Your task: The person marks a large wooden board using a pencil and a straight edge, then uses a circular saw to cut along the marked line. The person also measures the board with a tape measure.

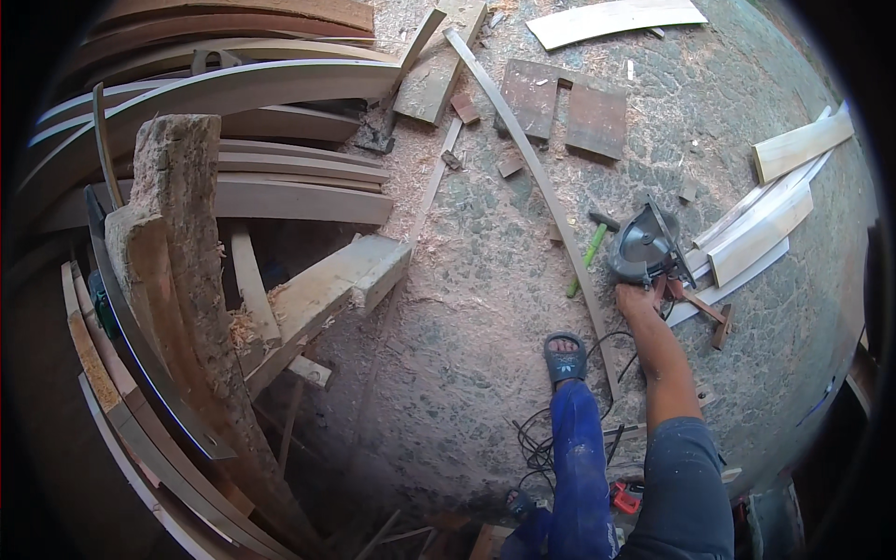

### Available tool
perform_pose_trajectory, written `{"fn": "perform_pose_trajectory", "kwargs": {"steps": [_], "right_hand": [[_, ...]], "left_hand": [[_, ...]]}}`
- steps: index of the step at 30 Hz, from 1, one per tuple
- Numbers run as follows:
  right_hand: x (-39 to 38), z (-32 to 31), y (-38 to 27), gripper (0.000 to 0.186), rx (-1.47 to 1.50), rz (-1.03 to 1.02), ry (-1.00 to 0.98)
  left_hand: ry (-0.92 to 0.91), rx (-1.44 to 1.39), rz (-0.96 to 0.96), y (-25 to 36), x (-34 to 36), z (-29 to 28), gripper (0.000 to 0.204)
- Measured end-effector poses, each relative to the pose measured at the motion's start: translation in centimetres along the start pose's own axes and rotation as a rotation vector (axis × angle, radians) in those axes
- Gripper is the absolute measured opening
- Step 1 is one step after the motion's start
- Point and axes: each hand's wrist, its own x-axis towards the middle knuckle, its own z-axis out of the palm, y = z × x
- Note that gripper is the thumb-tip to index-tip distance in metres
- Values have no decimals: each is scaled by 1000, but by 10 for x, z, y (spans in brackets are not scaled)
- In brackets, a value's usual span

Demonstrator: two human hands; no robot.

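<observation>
My right hand (637,303) reaches out over the floor at the right, its fingers wrapped round the handle of a circular saw (644,245). The saw rests low, close to the floor, with its round guard and metal base plate showing. Just left of it lies a hammer (589,261) with a green handle and dark head. A long, thin wooden strip (537,168) runs past the hammer down toward my sandalled foot (566,359). Right of the saw, pale boards (765,229) lie in a loose pile, with a brown T-shaped wooden piece (722,327) below. My left hand is out of view.
Stacked planks (299,196), a rough upright post (182,233) and a slanting beam (327,280) crowd the left. Flat wood pieces (597,121) and a pale board (616,21) lie farther off. A black cable (537,448) coils beside my leg; sawdust covers the floor.
</observation>
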Motion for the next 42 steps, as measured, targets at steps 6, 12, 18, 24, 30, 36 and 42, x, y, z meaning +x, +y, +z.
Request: {"fn": "perform_pose_trajectory", "kwargs": {"steps": [6, 12, 18, 24, 30, 36, 42], "right_hand": [[14, 20, 1, 40, -68, 88, 46], [-8, 17, -6, 64, -105, -35, 309], [-159, -11, -95, 41, 288, -477, 152], [-460, -135, -250, 61, 858, -830, -529], [-624, -172, -337, 64, 1343, -896, -902], [-665, -180, -399, 37, 1420, -846, -649], [-707, -188, -409, 26, 1388, -924, -487]], "left_hand": [[0, 8, 12, 18, 2, -7, 67], [48, -108, 51, 29, -36, -21, 69], [156, -349, 117, 43, -78, -26, 70], [178, -268, 11, 52, -88, -27, 69], [240, -315, -16, 46, -92, -18, 69], [330, -480, -23, 55, -80, -2, 68], [261, -622, -13, 38, -115, -31, 72]]}}
